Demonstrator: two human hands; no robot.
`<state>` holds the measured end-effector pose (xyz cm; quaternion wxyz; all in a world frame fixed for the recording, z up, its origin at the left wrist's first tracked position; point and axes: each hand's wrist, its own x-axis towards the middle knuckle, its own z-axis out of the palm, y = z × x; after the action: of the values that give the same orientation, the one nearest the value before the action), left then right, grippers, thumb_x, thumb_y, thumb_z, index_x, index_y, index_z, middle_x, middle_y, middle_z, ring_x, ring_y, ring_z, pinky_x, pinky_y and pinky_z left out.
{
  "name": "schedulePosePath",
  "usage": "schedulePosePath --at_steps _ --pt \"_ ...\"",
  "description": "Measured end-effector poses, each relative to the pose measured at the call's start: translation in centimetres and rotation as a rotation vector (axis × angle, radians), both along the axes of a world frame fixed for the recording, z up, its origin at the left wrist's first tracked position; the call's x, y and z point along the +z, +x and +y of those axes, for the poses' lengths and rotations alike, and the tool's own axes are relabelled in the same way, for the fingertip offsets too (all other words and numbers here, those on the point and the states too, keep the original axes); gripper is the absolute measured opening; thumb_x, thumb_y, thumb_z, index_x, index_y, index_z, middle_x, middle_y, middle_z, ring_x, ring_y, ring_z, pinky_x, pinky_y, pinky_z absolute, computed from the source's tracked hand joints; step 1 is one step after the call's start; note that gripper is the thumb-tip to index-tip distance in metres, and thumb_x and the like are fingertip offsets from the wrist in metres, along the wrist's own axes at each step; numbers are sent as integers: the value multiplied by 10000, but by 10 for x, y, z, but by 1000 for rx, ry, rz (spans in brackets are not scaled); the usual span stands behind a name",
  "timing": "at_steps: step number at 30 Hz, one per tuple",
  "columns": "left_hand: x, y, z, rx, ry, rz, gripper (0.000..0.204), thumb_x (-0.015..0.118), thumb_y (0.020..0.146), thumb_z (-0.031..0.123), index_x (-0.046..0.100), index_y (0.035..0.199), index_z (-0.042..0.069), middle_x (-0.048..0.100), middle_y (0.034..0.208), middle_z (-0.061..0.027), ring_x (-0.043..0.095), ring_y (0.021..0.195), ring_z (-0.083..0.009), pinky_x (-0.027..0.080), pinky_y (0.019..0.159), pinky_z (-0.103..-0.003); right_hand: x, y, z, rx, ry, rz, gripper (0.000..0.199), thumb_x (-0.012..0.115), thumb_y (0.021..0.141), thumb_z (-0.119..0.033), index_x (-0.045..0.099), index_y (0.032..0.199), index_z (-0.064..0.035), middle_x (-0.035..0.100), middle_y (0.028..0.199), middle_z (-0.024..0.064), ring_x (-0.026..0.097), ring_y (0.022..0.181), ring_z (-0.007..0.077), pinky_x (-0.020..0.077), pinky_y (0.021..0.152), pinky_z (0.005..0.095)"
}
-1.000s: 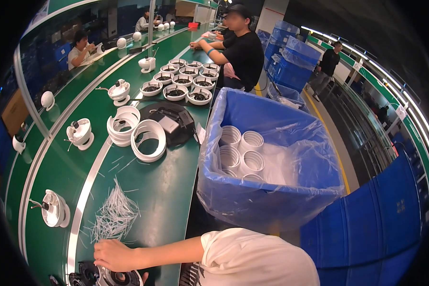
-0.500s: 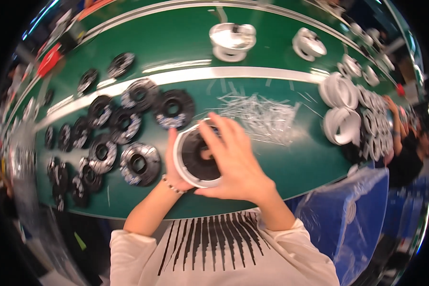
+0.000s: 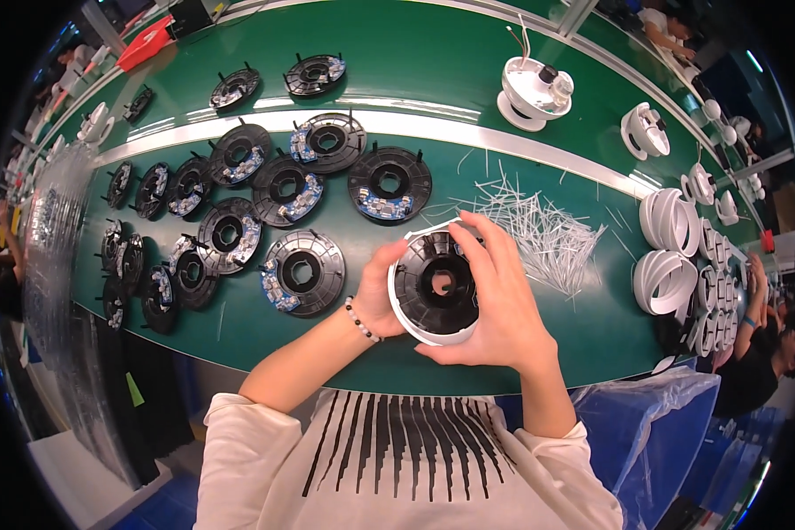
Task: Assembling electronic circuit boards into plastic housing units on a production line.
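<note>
The fingers [image 3: 496,256] of the right hand [image 3: 512,314] are arching over the upper rim of a white ring [image 3: 404,320], with the thumb pressing at its lower edge. The left hand [image 3: 382,287] is grasping the same piece from the other side, its thumb lying along the rim and its other fingers mostly hiding behind. Inside the ring a black disc [image 3: 420,305] with a hole at its centre is sitting, facing up toward the wearer. Both hands are holding this piece together in front of the chest, over the near part of the green desk [image 3: 583,336].

A beaded bracelet [image 3: 362,320] is circling the left wrist. Just beyond the right hand, a loose heap of thin white strips [image 3: 552,234] is spreading across the desk. To the left, many black round plates [image 3: 327,278] carrying blue circuit boards are lying in uneven rows. Over to the right, white hoops [image 3: 649,287] are standing in a cluster, and farther back a white housing [image 3: 539,93] is trailing thin wires. By the desk's near right side, a plastic-lined blue bin [image 3: 654,433] is standing, and past it a co-worker [image 3: 760,367] in black is sitting.
</note>
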<state>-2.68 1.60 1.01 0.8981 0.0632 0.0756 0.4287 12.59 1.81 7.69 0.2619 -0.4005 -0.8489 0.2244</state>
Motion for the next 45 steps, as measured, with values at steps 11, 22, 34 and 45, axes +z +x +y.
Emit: schedulePosePath --at_steps 11,22,34,45 --pt "10 -1 0 185 -300 50 330 503 740 277 539 993 69 588 893 -79 569 756 -182 468 747 -343 -34 -15 -3 -48 229 100 810 735 475 -343 406 1150 -40 407 1208 171 360 1115 381 276 904 473" --pt "31 -25 1 -22 -77 -158 477 435 764 485 579 914 55 603 888 -100 571 733 -202 466 679 -317 9 -11 -20 276 604 66 147 609 712 -41 560 850 -54 605 910 100 563 878 310 377 839 464" --pt "20 -13 14 -163 -309 179 668 392 711 475 425 1116 -55 510 1004 -217 533 870 -353 415 769 -538 -23 9 -12 119 578 307 321 572 725 -222 546 950 5 559 1001 120 525 952 288 407 844 428" --pt "-16 11 -3 278 1541 1259 517 592 674 396 501 1044 46 544 963 -155 513 889 -298 359 838 -415 -20 21 -46 78 497 433 356 609 720 -263 539 979 -29 533 1033 130 460 1036 309 314 889 495"
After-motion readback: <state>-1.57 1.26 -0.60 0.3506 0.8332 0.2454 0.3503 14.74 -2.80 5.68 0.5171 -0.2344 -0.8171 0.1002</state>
